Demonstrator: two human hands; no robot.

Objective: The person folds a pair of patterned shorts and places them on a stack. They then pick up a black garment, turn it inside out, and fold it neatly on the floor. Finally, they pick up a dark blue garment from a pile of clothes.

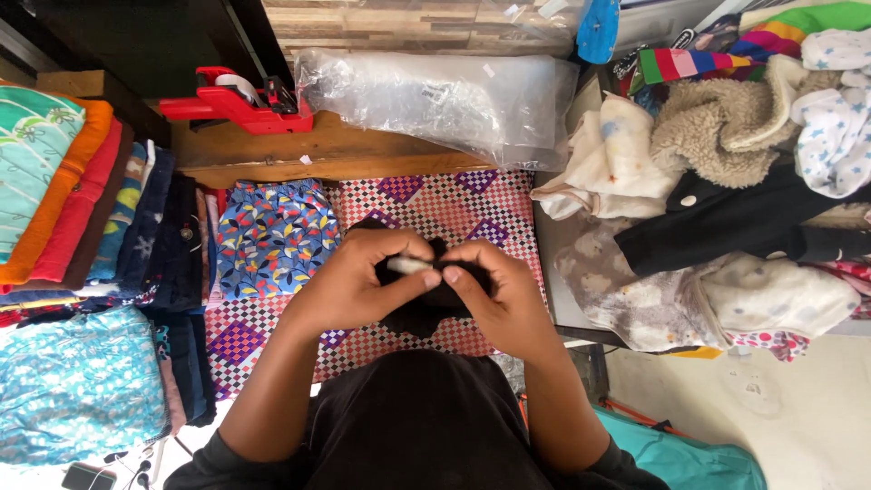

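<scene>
Black garment (426, 304) sits bunched between both hands, left hand (363, 277) and right hand (504, 295) pinching it.

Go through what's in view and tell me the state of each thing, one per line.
Left hand: closed on the black garment, pinching a small white piece.
Right hand: closed on the black garment.
Black garment: bunched between both hands.
Small white piece: held at the fingertips.
Patterned garment: folded flat on the checkered cloth.
Clothes stack: folded, piled.
Plastic bags: lying flat.
Clothes heap: unfolded, jumbled.
</scene>
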